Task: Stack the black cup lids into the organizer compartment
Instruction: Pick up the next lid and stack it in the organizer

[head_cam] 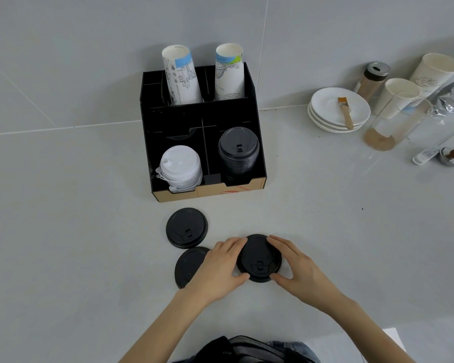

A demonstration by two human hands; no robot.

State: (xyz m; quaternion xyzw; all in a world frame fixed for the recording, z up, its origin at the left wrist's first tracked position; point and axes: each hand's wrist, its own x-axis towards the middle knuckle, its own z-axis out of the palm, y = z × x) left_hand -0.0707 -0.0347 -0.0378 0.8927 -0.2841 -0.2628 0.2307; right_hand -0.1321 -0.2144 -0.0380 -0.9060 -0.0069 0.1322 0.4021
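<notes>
item: black lid (259, 258), on tabletop (89, 231). your left hand (220, 268) and right hand (299, 268) pinch its opposite rims, likely for a level lift.

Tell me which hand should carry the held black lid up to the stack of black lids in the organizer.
Right, probably. The right hand holds the black plastic lid on the side nearer the black-lid stack, which sits in the organizer's front right compartment. The left hand would have to cross over.
</notes>
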